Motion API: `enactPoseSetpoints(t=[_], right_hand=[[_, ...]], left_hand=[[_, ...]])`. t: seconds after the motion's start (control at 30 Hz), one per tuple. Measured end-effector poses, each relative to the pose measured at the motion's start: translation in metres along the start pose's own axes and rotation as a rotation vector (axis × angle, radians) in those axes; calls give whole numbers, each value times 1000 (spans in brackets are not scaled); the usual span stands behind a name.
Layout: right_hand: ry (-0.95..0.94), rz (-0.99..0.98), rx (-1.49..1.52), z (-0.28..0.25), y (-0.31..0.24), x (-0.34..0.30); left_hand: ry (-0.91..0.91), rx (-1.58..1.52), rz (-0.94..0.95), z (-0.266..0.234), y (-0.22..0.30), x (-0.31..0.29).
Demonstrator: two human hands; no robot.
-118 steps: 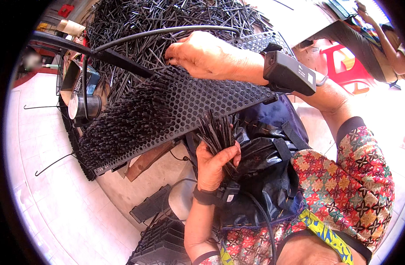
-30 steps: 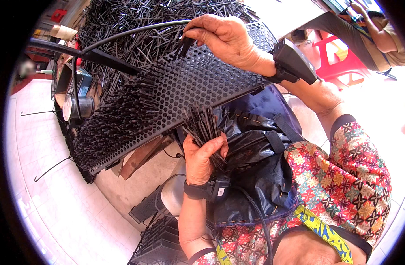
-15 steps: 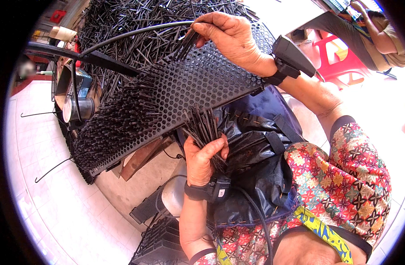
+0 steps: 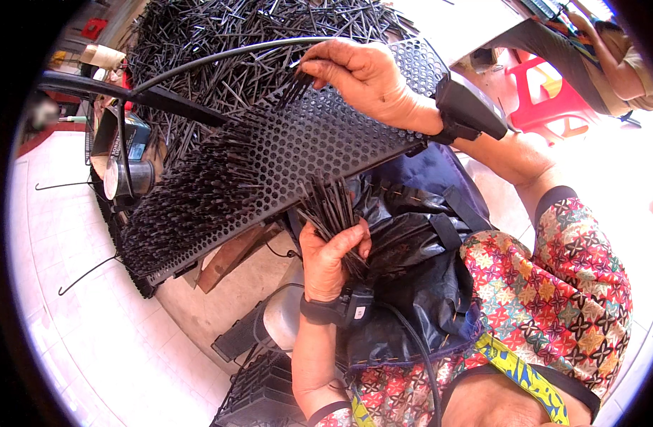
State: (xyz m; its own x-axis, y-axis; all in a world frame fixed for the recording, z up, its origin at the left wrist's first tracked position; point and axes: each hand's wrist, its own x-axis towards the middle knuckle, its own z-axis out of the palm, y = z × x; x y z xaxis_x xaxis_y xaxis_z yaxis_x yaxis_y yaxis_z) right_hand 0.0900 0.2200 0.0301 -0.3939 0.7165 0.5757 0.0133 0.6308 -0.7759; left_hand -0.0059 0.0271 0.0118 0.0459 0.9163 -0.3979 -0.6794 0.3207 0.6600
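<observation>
My left hand (image 4: 331, 257) is closed round a bundle of thin black strips (image 4: 331, 208), whose upper ends fan out by the near edge of a black perforated board (image 4: 326, 135). Over the board's far edge, my right hand (image 4: 365, 75) pinches several dark strips (image 4: 294, 89) between thumb and fingertips, their lower ends pointing down at the holes. Standing strips (image 4: 198, 188) crowd the board's left part, while the holes to the right hold none. My fingers hide the upper ends of the pinched strips.
Behind the board lies a big heap of loose black strips (image 4: 269, 21). A black metal arm (image 4: 163, 99) and a thin curved rod cross above the left side. A spool (image 4: 127, 178) stands there too. Another person (image 4: 611, 64) and a red plastic chair (image 4: 540, 99) are at upper right.
My right hand has shifted slightly down and left, tilting the pinched strips lower toward the board. My left hand keeps its bundle almost in place.
</observation>
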Motion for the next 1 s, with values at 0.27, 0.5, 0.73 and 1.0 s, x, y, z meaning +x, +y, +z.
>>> enactPoseSetpoints(t=[0.27, 0.5, 0.73, 1.0], right_hand=[[-110, -111, -240, 3, -13, 10], [-352, -321, -386, 20, -16, 38], [-348, -374, -372, 30, -11, 42], [-368, -406, -296, 25, -8, 43]], left_hand=[[15, 75, 21, -1, -3, 0], [7, -26, -7, -1, 0, 0], [12, -18, -13, -1, 3, -2], [16, -33, -16, -1, 1, -1]])
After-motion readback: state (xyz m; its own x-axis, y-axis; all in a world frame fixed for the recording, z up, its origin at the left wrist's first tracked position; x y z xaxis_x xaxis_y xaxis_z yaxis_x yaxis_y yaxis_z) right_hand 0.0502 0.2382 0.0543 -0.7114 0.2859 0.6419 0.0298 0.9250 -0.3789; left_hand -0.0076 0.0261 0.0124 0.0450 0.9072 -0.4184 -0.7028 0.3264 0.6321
